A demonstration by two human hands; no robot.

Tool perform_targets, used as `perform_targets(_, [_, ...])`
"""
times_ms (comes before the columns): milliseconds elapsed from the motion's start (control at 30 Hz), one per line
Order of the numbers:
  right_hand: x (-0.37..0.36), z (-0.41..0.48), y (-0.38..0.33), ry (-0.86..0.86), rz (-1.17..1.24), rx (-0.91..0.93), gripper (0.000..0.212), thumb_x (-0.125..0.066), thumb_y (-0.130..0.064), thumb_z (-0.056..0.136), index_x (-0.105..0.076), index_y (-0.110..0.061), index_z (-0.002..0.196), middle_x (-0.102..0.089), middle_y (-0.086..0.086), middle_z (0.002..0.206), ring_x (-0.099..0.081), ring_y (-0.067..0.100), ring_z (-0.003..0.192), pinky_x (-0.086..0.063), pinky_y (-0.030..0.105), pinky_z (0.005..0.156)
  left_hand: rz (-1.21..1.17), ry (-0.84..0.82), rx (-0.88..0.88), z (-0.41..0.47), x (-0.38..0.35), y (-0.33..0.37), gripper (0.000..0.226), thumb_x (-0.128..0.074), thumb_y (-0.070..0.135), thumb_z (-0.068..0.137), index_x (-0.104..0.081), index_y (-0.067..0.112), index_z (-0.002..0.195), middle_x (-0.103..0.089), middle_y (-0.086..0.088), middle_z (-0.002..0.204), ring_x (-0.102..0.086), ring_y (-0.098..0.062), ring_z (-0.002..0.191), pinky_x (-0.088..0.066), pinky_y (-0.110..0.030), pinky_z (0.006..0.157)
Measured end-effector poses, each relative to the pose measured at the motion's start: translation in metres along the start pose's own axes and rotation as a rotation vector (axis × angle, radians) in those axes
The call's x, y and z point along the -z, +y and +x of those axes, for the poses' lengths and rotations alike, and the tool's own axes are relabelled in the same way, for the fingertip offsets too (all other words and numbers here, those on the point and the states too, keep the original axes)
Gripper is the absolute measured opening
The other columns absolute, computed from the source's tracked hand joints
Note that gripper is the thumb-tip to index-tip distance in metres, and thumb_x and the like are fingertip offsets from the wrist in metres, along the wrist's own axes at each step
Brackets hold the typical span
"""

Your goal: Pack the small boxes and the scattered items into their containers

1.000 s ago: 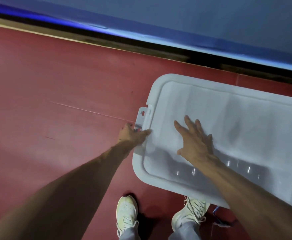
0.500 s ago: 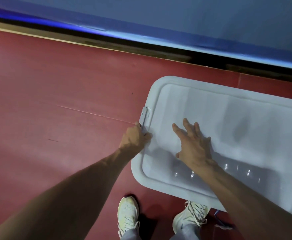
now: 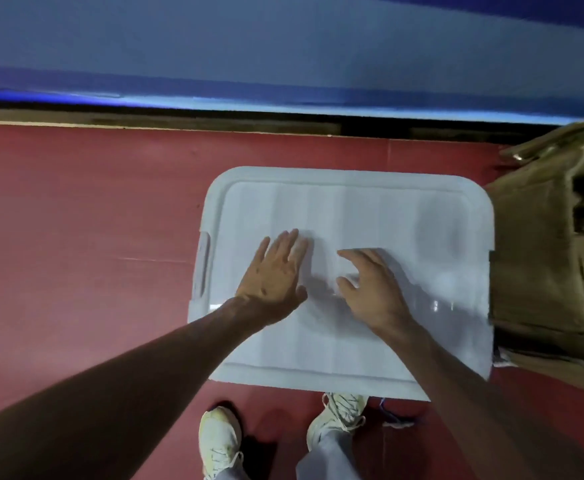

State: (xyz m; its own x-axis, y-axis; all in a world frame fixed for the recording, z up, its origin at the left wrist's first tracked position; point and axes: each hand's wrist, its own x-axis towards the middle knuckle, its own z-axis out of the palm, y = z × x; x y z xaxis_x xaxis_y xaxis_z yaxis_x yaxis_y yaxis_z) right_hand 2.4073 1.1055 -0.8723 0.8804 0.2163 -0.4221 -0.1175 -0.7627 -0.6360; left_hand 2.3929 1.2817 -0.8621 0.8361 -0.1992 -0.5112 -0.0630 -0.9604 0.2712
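Left hand [image 3: 273, 275], right hand [image 3: 370, 289] on lid [image 3: 370, 209]; cardboard [image 3: 540, 254] alongside.

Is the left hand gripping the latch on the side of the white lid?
No, the left hand lies flat on top of the lid, apart from the latch.

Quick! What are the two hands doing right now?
Left hand: open, flat on the white lid.
Right hand: open, resting on the lid, holding nothing.
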Motion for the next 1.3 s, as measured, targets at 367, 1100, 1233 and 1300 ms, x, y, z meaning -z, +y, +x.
perform_targets(367, [0.111, -0.030, 0.223, 0.035, 0.286, -0.659, 0.088, -0.079, -0.068, 0.049, -0.054, -0.018, 0.117, -0.062, 0.001, 0.120, -0.059, 0.019, 0.109, -0.048, 0.042, 0.095, 0.285, -0.106, -0.392, 0.106, -0.058, 0.186, 0.108, -0.068, 0.060, 0.072, 0.001, 0.032, 0.150, 0.013, -0.005, 0.160, 0.011, -0.036, 0.147, -0.004, -0.069, 0.109])
perform_targets(1100, [0.085, -0.035, 0.190, 0.217, -0.028, -0.395, 0.056, -0.056, -0.021, 0.092, -0.036, -0.019, 0.145, -0.065, 0.014, 0.114, -0.063, 0.031, 0.104, -0.050, 0.034, 0.084, 0.290, -0.134, -0.381, 0.119, -0.062, 0.187, 0.114, -0.068, 0.064, 0.067, -0.005, 0.022, 0.152, 0.006, -0.005, 0.162, 0.007, -0.035, 0.148, -0.006, -0.068, 0.110])
perform_targets(1233, [0.085, -0.035, 0.183, 0.205, -0.216, -0.378, 0.053, -0.051, -0.024, 0.093, -0.037, -0.018, 0.143, -0.067, 0.013, 0.110, -0.064, 0.034, 0.100, -0.051, 0.038, 0.082, 0.306, -0.143, -0.387, 0.118, -0.061, 0.187, 0.114, -0.067, 0.065, 0.068, -0.001, 0.024, 0.152, 0.008, -0.004, 0.161, 0.008, -0.034, 0.148, -0.007, -0.067, 0.111])
perform_targets(1300, [0.090, -0.035, 0.180, 0.182, -0.203, -0.411, 0.048, -0.050, -0.026, 0.091, -0.042, -0.022, 0.139, -0.069, 0.011, 0.105, -0.065, 0.033, 0.097, -0.052, 0.038, 0.080, 0.309, -0.168, -0.396, 0.116, -0.055, 0.187, 0.113, -0.067, 0.064, 0.069, -0.002, 0.022, 0.152, 0.008, -0.003, 0.161, 0.007, -0.033, 0.148, -0.008, -0.065, 0.112])
